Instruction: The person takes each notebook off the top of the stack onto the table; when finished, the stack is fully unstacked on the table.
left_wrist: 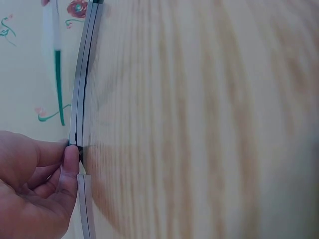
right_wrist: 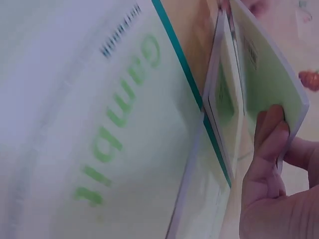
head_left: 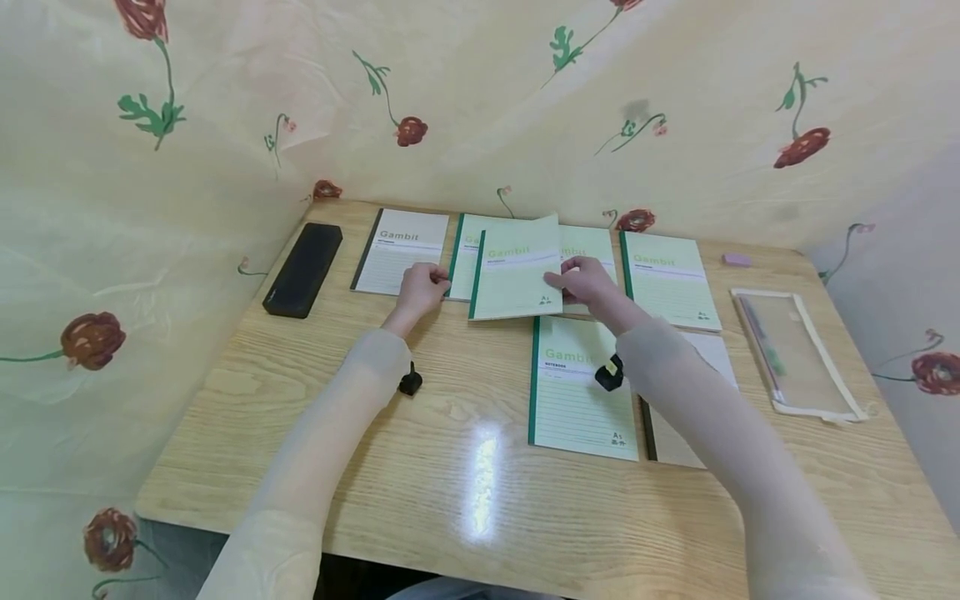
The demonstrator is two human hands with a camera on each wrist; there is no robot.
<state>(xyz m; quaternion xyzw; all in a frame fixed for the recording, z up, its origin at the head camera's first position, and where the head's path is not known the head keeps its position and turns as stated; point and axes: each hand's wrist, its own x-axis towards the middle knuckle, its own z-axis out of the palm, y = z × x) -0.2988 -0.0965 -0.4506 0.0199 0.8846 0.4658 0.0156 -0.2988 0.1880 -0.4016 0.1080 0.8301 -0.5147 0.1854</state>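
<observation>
My right hand (head_left: 588, 283) pinches a pale green notebook (head_left: 517, 271) by its right edge. That notebook is lifted and tilted over other green notebooks; the right wrist view shows the thumb on one face and the fingers (right_wrist: 271, 134) on the other. My left hand (head_left: 422, 292) is at the lower left corner of a green notebook (head_left: 467, 242) lying at the back, and in the left wrist view its thumb and finger (left_wrist: 71, 159) pinch that corner. A grey notebook (head_left: 405, 250) with a dark spine lies just left of it.
Another green notebook (head_left: 671, 283) lies at the back right. A green one (head_left: 573, 417) and a grey one (head_left: 675, 433) lie in front. A black case (head_left: 303, 271) is at the left; a mesh pouch (head_left: 802, 354) and a purple block (head_left: 737, 260) are at the right.
</observation>
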